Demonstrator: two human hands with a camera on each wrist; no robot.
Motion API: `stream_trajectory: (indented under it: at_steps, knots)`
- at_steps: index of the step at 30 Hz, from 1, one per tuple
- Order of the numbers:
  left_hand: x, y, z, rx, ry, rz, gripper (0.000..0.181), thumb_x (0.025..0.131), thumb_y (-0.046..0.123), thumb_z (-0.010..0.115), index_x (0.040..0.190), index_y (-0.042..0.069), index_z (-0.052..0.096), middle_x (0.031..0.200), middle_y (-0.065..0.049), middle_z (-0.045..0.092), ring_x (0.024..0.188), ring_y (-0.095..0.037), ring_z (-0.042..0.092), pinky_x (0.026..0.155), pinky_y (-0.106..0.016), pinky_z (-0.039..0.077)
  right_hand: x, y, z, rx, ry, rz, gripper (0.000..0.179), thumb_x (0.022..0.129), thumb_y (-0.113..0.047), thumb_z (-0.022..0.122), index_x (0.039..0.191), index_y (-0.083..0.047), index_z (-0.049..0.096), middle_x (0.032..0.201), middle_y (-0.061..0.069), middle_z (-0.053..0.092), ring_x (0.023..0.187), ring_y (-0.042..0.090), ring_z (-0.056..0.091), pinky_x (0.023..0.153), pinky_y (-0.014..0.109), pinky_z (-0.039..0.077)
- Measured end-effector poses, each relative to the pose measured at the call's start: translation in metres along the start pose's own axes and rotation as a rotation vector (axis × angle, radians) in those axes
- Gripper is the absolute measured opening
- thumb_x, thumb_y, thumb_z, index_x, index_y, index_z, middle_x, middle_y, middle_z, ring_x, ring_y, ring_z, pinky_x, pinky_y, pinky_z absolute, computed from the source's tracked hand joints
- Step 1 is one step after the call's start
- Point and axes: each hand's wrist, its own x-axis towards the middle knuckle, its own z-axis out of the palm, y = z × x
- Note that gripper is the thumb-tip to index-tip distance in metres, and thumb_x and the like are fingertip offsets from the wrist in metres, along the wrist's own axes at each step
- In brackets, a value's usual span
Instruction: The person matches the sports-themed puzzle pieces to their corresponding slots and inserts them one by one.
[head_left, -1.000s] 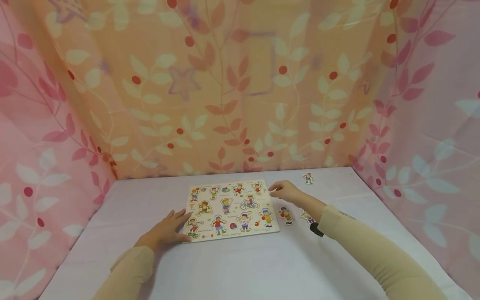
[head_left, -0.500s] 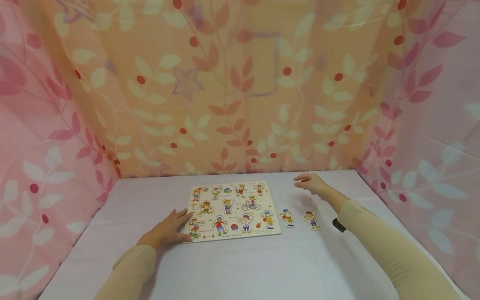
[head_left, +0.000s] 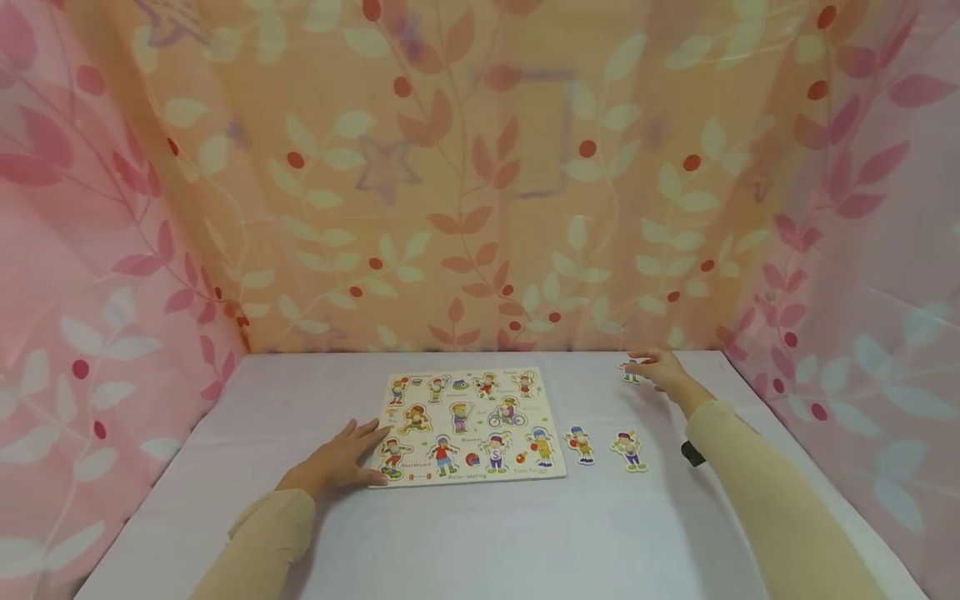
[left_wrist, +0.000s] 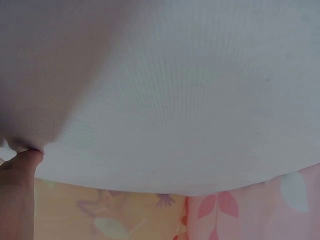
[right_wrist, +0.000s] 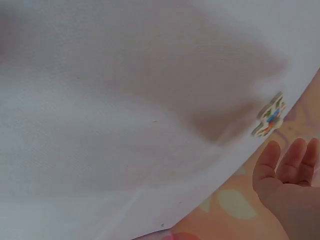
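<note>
A wooden puzzle board (head_left: pixel 442 422) printed with children playing sports lies on the table, its slots filled with figures or their pictures. My left hand (head_left: pixel 337 460) rests at its left edge, fingers extended onto the rim; in the left wrist view only part of that hand (left_wrist: pixel 21 172) shows at the lower left. At the back right, my right hand (head_left: pixel 666 373) is over a small figure-shaped puzzle piece (head_left: pixel 629 377), partly covering it. In the right wrist view the fingers curve loosely, apart from the piece (right_wrist: pixel 271 118), with nothing between them.
Two more loose figure pieces lie right of the board: one in a blue cap (head_left: pixel 580 447) close to its edge, another in a purple cap (head_left: pixel 631 453) farther right. A white cloth covers the table (head_left: pixel 465 542). Patterned curtains (head_left: pixel 480 208) enclose the back and sides.
My right hand has moved from the board's upper right corner, across to the loose piece at the back right. The left hand stays at the board's edge. The view has shifted slightly.
</note>
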Motion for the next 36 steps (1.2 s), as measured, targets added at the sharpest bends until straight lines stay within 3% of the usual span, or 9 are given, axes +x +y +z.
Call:
stream_trajectory:
  at_steps: [4,8,13,16,22,26,30,33,36]
  knots:
    - [0.002,-0.001,0.0,0.004,-0.003,-0.007,0.092,0.075,0.054,0.076,0.145,0.004,0.043,0.152,-0.024,0.032,0.138,-0.056,0.017,0.102,-0.071,0.025,0.01,0.016,-0.002,-0.017,0.046,0.059,0.059,0.096,-0.023,0.062,0.143,0.004,0.039,0.138,0.032,0.039,0.104,0.035,0.049,0.082,0.046,0.047]
    - [0.002,-0.002,0.001,0.012,-0.004,-0.023,0.093,0.074,0.056,0.075,0.146,0.006,0.043,0.153,-0.022,0.032,0.139,-0.054,0.016,0.102,-0.071,0.025,0.022,0.031,-0.002,-0.004,0.077,0.111,0.06,0.096,-0.025,0.062,0.145,0.001,0.04,0.14,0.03,0.041,0.087,0.023,0.045,0.061,0.029,0.04]
    - [0.0,0.001,-0.001,0.001,-0.001,-0.018,0.092,0.074,0.054,0.076,0.145,0.005,0.044,0.152,-0.023,0.032,0.139,-0.054,0.017,0.102,-0.071,0.025,0.032,0.042,0.001,0.06,0.105,0.129,0.062,0.095,-0.023,0.062,0.147,0.0,0.037,0.143,0.028,0.038,0.073,0.014,0.039,0.056,0.023,0.037]
    - [0.0,0.003,-0.001,-0.004,0.001,-0.011,0.091,0.074,0.052,0.077,0.145,0.005,0.044,0.152,-0.023,0.033,0.139,-0.054,0.017,0.103,-0.071,0.025,0.033,0.044,0.003,0.093,0.108,0.136,0.061,0.095,-0.019,0.062,0.146,0.003,0.037,0.143,0.028,0.037,0.079,0.017,0.043,0.06,0.024,0.04]
    - [0.001,0.003,-0.002,0.015,0.002,-0.022,0.09,0.075,0.052,0.077,0.145,0.006,0.044,0.153,-0.021,0.033,0.14,-0.053,0.017,0.102,-0.071,0.026,0.032,0.04,0.003,0.089,0.078,0.204,0.061,0.096,-0.022,0.06,0.147,0.002,0.035,0.154,0.028,0.024,0.124,0.034,0.033,0.086,0.033,0.04]
    - [0.0,0.004,-0.002,0.013,-0.001,-0.038,0.091,0.074,0.052,0.077,0.145,0.006,0.044,0.153,-0.021,0.032,0.14,-0.052,0.017,0.102,-0.072,0.025,0.037,0.036,0.004,0.107,0.073,0.237,0.058,0.094,-0.02,0.061,0.144,0.004,0.041,0.151,0.026,0.032,0.116,0.027,0.041,0.081,0.029,0.042]
    - [0.0,0.005,-0.002,0.006,0.003,-0.036,0.09,0.074,0.05,0.078,0.145,0.006,0.044,0.153,-0.022,0.032,0.139,-0.053,0.017,0.101,-0.073,0.025,0.042,0.034,0.004,0.131,0.11,0.209,0.047,0.091,-0.011,0.065,0.132,0.009,0.053,0.112,0.016,0.066,0.083,0.016,0.051,0.065,0.024,0.044]
    - [0.0,0.006,-0.001,-0.003,0.001,-0.033,0.089,0.075,0.049,0.078,0.144,0.006,0.044,0.153,-0.022,0.032,0.139,-0.054,0.017,0.099,-0.075,0.025,0.045,0.032,0.006,0.064,0.144,0.17,0.038,0.089,-0.008,0.067,0.121,0.011,0.06,0.083,-0.001,0.066,0.068,0.012,0.048,0.057,0.023,0.044]
    - [0.0,0.007,-0.001,-0.012,0.002,-0.033,0.088,0.075,0.05,0.077,0.145,0.006,0.044,0.153,-0.021,0.032,0.139,-0.054,0.016,0.099,-0.075,0.024,0.046,0.031,0.007,-0.064,0.177,0.139,0.033,0.088,-0.009,0.068,0.114,0.01,0.063,0.076,0.002,0.065,0.066,0.013,0.049,0.056,0.023,0.042]
